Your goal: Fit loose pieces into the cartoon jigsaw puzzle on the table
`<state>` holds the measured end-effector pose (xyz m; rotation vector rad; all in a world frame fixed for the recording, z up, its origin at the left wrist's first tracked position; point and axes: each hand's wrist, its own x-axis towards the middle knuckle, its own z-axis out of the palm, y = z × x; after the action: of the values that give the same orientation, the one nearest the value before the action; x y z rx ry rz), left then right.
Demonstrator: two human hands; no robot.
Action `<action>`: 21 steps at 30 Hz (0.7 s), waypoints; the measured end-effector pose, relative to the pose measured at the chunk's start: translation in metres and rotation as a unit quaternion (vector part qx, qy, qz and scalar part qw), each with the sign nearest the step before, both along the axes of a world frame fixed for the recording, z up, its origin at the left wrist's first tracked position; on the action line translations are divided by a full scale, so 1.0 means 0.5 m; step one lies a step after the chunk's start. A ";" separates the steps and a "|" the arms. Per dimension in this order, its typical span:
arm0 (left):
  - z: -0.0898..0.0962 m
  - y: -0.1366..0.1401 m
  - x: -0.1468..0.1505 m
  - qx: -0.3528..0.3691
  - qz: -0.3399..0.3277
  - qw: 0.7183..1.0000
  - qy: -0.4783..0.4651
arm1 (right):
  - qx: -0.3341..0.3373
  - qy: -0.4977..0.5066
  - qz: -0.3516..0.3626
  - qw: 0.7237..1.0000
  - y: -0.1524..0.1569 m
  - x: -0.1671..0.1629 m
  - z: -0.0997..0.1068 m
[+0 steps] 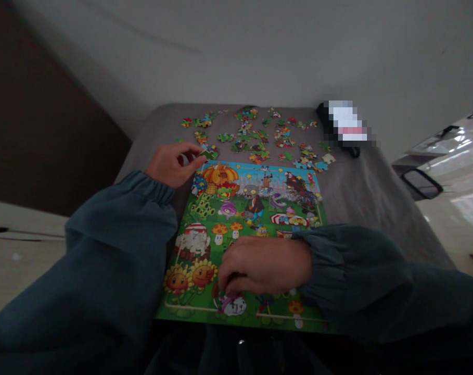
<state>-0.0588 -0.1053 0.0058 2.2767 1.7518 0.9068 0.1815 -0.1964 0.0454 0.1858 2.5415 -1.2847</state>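
One view, head-worn: looks forward and down from over the near side of the puzzle board [240, 208], close range. Left sleeve [119, 229] enters lower left, right sleeve [361, 276] lower right; bench [361, 203] spreads behind board, wall [259, 52] spans top. Wide field.

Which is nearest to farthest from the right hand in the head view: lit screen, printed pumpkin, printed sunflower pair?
From the right hand:
1. Printed sunflower pair: just left of the hand, near-left on the printed board.
2. Printed pumpkin: the board's far-left corner.
3. Lit screen: beyond the board, far right.
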 end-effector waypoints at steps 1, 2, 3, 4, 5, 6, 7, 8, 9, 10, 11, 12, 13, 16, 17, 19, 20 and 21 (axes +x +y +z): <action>0.001 -0.001 0.001 0.004 0.002 1.000 -0.001 | 0.008 -0.005 0.002 1.000 0.000 0.000 0.001; 0.002 -0.001 0.003 0.008 0.005 1.000 -0.002 | 0.016 -0.008 0.006 1.000 -0.001 0.001 0.003; 0.002 -0.001 0.004 0.011 0.007 1.000 -0.004 | 0.024 -0.009 0.012 1.000 -0.001 0.001 0.004; 0.003 -0.001 0.005 0.013 0.009 1.000 -0.006 | 0.031 -0.009 0.017 0.999 -0.001 0.002 0.006; 0.003 -0.001 0.006 0.015 0.011 1.000 -0.007 | 0.037 -0.009 0.022 0.999 -0.001 0.003 0.008; 0.003 -0.001 0.007 0.015 0.010 1.000 -0.008 | 0.042 -0.009 0.026 0.999 -0.001 0.004 0.010; 0.003 0.000 0.007 0.016 0.009 1.000 -0.009 | 0.044 -0.008 0.029 0.999 -0.001 0.005 0.011; 0.002 0.000 0.007 0.017 0.009 1.000 -0.009 | 0.046 -0.005 0.030 0.998 -0.001 0.007 0.011; 0.001 0.001 0.007 0.020 0.009 1.000 -0.010 | 0.047 -0.001 0.030 0.998 -0.001 0.008 0.012; 0.000 0.002 0.006 0.024 0.008 1.000 -0.012 | 0.047 0.005 0.029 0.998 -0.002 0.009 0.012; -0.001 0.002 0.005 0.028 0.008 0.999 -0.014 | 0.047 0.010 0.028 0.998 -0.002 0.010 0.012; -0.002 0.002 0.005 0.031 0.008 0.999 -0.015 | 0.049 0.015 0.024 0.998 -0.002 0.012 0.012; -0.003 0.003 0.004 0.034 0.006 0.999 -0.017 | 0.053 0.017 0.019 0.998 -0.001 0.013 0.013; -0.005 0.003 0.003 0.039 -0.001 0.999 -0.022 | 0.071 0.018 0.012 0.997 0.002 0.019 0.021; -0.006 0.003 0.003 0.041 -0.004 0.999 -0.024 | 0.076 0.018 0.016 0.997 0.004 0.021 0.024; -0.006 0.003 0.001 0.044 -0.004 0.999 -0.023 | 0.078 0.019 0.026 0.996 0.004 0.025 0.029; -0.006 0.002 0.000 0.042 -0.005 0.999 -0.020 | 0.077 0.023 0.028 0.996 0.003 0.026 0.030; -0.006 0.002 -0.001 0.037 -0.007 0.999 -0.016 | 0.075 0.027 0.028 0.996 0.002 0.026 0.030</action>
<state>-0.0593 -0.1042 0.0029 2.3023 1.7151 1.0171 0.1946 -0.1956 0.0605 0.1122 2.6700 -1.0946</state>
